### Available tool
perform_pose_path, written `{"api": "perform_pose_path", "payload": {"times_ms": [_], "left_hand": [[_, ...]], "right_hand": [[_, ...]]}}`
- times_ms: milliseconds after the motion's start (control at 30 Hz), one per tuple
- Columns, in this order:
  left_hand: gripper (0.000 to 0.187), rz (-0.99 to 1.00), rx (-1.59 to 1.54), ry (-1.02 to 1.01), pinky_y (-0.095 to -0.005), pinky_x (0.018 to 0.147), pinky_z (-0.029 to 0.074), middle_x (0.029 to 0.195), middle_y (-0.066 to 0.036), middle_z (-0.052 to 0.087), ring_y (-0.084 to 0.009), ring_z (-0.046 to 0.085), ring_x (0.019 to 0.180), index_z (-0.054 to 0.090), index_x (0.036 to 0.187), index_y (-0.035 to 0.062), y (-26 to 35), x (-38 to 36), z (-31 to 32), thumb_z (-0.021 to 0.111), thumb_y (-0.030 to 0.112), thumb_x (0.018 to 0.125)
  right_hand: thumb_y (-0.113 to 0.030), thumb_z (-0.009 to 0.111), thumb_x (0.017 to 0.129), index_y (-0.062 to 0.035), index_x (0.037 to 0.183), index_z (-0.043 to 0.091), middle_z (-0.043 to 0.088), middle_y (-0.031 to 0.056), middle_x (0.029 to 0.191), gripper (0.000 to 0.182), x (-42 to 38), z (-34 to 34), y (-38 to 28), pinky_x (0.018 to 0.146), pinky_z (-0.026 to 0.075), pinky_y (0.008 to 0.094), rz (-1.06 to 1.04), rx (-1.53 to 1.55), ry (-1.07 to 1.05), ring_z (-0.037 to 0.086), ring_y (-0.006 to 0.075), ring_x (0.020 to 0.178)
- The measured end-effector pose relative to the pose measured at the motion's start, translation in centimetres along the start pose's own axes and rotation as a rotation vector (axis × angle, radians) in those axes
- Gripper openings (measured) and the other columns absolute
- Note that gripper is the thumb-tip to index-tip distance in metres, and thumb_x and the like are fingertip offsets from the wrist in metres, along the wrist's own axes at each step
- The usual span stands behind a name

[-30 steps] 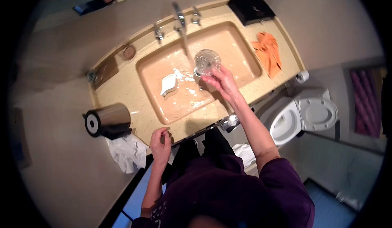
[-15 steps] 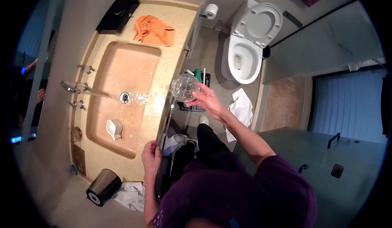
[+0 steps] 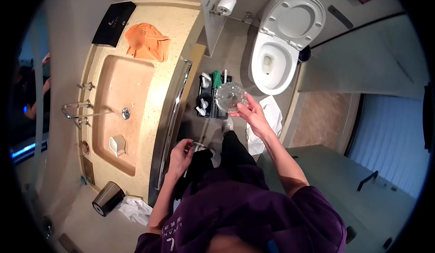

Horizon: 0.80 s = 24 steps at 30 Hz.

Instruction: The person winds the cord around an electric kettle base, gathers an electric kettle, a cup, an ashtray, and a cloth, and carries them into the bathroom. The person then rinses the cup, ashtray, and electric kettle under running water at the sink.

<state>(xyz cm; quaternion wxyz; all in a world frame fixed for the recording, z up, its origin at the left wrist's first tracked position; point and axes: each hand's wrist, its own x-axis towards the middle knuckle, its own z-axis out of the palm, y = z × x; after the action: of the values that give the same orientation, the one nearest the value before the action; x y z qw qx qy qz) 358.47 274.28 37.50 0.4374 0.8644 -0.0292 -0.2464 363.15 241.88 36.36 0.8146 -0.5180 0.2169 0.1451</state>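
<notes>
A clear glass dish (image 3: pixel 231 97) is in my right hand (image 3: pixel 253 116), gripped at its rim by fingers and thumb, over the floor between the counter and the toilet. My left hand (image 3: pixel 181 157) is beside the counter's front edge with its fingers curled; whether anything is in them is too small to tell. Below the dish, on the floor, stands a black caddy (image 3: pixel 207 99) with white-topped bottles and a green cloth (image 3: pixel 217 79). Water runs from the tap (image 3: pixel 72 109) into the sink (image 3: pixel 131 78), where a white cup (image 3: pixel 118 145) lies.
An orange cloth (image 3: pixel 147 42) and a black box (image 3: pixel 114 23) lie on the counter (image 3: pixel 170 21). The toilet (image 3: pixel 274 62) has its lid up. White cloth (image 3: pixel 267 128) is on the floor. A dark bin (image 3: pixel 108 198) lies tilted near a crumpled white cloth (image 3: pixel 136 210). Glass panels stand right.
The view has shifted. My right hand has carried the dish away from the counter edge, to the right. My left hand has moved off the counter's edge, and more of the caddy shows.
</notes>
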Motion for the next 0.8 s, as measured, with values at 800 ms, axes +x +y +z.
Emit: {"api": "perform_pose_path", "payload": {"times_ms": [800], "left_hand": [[0.02,-0.209,-0.01,0.076,-0.0376,0.076,0.056,0.09,-0.015,0.072,-0.0276,0.071,0.08,0.066,0.11,0.002,-1.7,-1.2,2.2,0.066,0.008,0.091]], "right_hand": [[0.001,0.054,0.101,-0.001,0.148,0.035,0.06,0.0254,0.13,0.051,5.1,-12.3,-1.0,0.097,0.059,0.0497,-0.066,0.274,0.353,0.067,0.0364,0.111]]}}
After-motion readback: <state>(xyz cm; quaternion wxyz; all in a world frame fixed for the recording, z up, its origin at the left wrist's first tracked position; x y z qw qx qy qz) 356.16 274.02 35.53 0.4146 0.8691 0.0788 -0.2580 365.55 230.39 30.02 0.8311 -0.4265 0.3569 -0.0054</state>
